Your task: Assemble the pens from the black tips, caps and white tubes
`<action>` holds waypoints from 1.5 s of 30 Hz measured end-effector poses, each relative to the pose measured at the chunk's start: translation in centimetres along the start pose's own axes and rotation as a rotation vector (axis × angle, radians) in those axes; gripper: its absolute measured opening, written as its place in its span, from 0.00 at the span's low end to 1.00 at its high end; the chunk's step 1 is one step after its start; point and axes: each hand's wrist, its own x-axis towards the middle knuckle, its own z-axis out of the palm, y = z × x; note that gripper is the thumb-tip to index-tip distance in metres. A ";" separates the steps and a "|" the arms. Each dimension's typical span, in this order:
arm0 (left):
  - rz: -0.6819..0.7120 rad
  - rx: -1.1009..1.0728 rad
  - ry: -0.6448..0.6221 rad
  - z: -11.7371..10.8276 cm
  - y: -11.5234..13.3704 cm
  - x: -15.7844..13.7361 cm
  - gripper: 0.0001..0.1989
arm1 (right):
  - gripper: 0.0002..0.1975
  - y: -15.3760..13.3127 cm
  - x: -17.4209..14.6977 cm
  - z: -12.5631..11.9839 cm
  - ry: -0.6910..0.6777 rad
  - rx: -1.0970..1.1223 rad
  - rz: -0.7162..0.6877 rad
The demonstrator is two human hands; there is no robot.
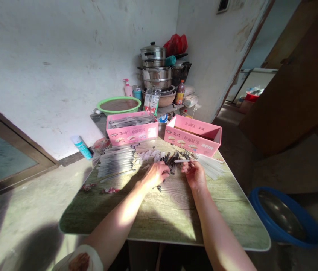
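Observation:
My right hand (194, 174) is palm-up, its fingers closed around a slim white tube (180, 161) that looks like a pen barrel. To its left, my left hand (156, 173) has its fingers pinched together at the pile of small black parts (172, 158); what lies between those fingers is hidden. A heap of short whitish pieces (149, 155) sits just beyond the left hand. Finished-looking pens (116, 161) lie side by side in a stack on the left. More clear tubes (211, 166) are spread beside my right hand.
A pink box (132, 135) holding many pens and a second pink box (192, 141) stand at the table's (164, 226) far edge. Behind are a green-rimmed basin (119, 111) and stacked pots (155, 71). A blue tub (314, 237) is on the right.

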 end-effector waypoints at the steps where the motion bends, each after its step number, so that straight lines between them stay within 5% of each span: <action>1: -0.001 0.033 -0.017 0.3 0.1 0.0 0.08 | 0.07 0.1 0.0 0.0 -0.005 -0.002 0.000; 7: 0.001 -0.008 0.011 0.5 -0.1 0.1 0.07 | 0.08 0.1 0.0 0.1 -0.007 -0.030 -0.008; 11: -0.198 -0.436 0.144 0.2 -0.6 0.4 0.01 | 0.10 0.2 -0.3 0.3 -0.015 -0.061 -0.057; 16: -0.336 -0.898 0.217 -0.5 -0.5 0.6 0.12 | 0.15 0.4 -0.9 0.9 -0.033 -0.112 -0.115; 45: -0.279 -0.937 0.213 -0.8 0.4 0.3 0.17 | 0.16 0.5 -1.3 1.4 -0.077 -0.170 -0.122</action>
